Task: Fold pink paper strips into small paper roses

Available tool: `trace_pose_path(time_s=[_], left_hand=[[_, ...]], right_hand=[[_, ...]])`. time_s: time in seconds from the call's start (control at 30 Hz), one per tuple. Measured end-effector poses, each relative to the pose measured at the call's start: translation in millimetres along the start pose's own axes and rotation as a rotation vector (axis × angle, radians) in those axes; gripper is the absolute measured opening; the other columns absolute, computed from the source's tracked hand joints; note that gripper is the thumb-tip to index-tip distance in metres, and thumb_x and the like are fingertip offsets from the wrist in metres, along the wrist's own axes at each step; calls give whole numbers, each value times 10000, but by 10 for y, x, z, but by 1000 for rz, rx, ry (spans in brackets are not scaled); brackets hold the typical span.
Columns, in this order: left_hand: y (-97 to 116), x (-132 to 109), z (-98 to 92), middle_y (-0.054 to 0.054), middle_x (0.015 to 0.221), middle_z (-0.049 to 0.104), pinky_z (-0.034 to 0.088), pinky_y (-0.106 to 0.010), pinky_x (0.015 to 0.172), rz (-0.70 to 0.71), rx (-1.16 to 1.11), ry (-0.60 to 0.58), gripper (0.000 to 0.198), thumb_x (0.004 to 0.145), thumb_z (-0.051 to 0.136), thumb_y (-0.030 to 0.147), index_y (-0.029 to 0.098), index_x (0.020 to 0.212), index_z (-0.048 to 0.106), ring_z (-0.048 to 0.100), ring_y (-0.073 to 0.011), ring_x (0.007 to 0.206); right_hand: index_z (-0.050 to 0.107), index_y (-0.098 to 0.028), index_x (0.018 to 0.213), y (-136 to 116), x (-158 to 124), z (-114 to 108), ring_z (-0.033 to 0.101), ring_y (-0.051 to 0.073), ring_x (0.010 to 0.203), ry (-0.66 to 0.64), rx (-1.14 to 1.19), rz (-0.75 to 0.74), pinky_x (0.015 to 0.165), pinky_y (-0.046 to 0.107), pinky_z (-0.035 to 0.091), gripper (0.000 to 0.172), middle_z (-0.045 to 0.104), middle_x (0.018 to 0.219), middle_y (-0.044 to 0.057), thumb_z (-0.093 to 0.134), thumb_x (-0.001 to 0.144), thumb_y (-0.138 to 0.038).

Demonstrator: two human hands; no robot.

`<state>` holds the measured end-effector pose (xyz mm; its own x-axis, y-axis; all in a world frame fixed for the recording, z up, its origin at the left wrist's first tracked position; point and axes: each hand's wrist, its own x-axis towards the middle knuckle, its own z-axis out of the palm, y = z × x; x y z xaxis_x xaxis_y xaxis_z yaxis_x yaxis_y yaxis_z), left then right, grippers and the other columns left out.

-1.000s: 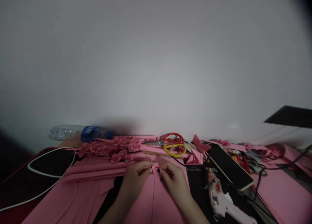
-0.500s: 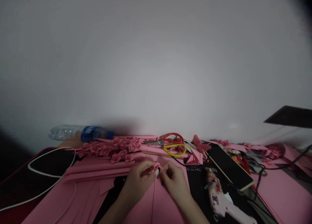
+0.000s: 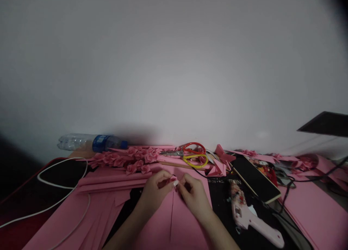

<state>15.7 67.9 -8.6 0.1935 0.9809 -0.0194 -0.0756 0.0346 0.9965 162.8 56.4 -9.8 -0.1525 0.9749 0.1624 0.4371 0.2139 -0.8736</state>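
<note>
Near the lower middle, my left hand (image 3: 157, 189) is closed on a small folded pink paper piece (image 3: 173, 178), pinched between thumb and fingers. My right hand (image 3: 193, 195) touches the same piece from the right, its thumb and index finger pressed together at the piece's edge. The fingers hide much of its shape. Pink paper sheets (image 3: 160, 226) lie below both hands. Just beyond them are a pile of pink paper roses (image 3: 136, 157) and scissors (image 3: 194, 161) with one red and one yellow handle.
A clear plastic bottle (image 3: 92, 142) lies at the back left, near a looped white cable (image 3: 49, 206). To the right are a pink glue gun (image 3: 250, 218), a dark phone (image 3: 255, 177), black cables and stacked pink paper (image 3: 315, 213). A pale wall (image 3: 174, 69) stands behind.
The camera view has tilted down slightly, so the items on the table appear higher. Both hands remain together at the small pink piece, with their fingers slightly shifted.
</note>
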Motion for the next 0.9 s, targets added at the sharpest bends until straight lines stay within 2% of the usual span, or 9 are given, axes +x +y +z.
trace_pose_path(time_s=[0.1, 0.27, 0.47, 0.63, 0.9], left_hand=[[-5, 7, 2, -5, 684, 595, 439, -240, 618, -53, -65, -12, 123, 677, 643, 230, 144, 721, 565, 559, -137, 664], [-3, 10, -5, -16, 731, 630, 454, -238, 640, -113, -137, 38, 187, 648, 676, 228, 150, 787, 577, 577, -140, 702], [-17, -4, -8, -36, 785, 661, 464, -248, 680, -135, -162, 21, 204, 655, 690, 226, 149, 818, 596, 597, -151, 746], [-62, -16, 18, -37, 793, 663, 463, -247, 681, -101, -133, 33, 196, 645, 711, 235, 150, 785, 603, 603, -160, 766], [-9, -29, 63, -35, 770, 673, 481, -278, 684, -156, -171, 23, 238, 608, 741, 255, 140, 755, 594, 617, -167, 741]], right_hand=[[492, -183, 628, -12, 10, -1, 451, 125, 510, 2, 17, 20, 483, 221, 310, 203, 518, 556, -16, 505, 827, -225], [456, -197, 658, -56, 7, 0, 429, 128, 512, 20, 77, 30, 490, 227, 317, 205, 466, 559, -35, 441, 861, -224], [500, -193, 770, -73, 25, 46, 475, 147, 638, 119, 203, -7, 579, 242, 372, 62, 510, 703, -11, 484, 829, -196], [512, -186, 649, -60, 45, 60, 441, 131, 580, 179, 389, 65, 535, 234, 352, 171, 476, 640, -23, 550, 797, -263], [513, -186, 594, -38, 70, 26, 362, 97, 452, 148, 578, 241, 426, 219, 256, 253, 472, 554, -40, 654, 707, -363]])
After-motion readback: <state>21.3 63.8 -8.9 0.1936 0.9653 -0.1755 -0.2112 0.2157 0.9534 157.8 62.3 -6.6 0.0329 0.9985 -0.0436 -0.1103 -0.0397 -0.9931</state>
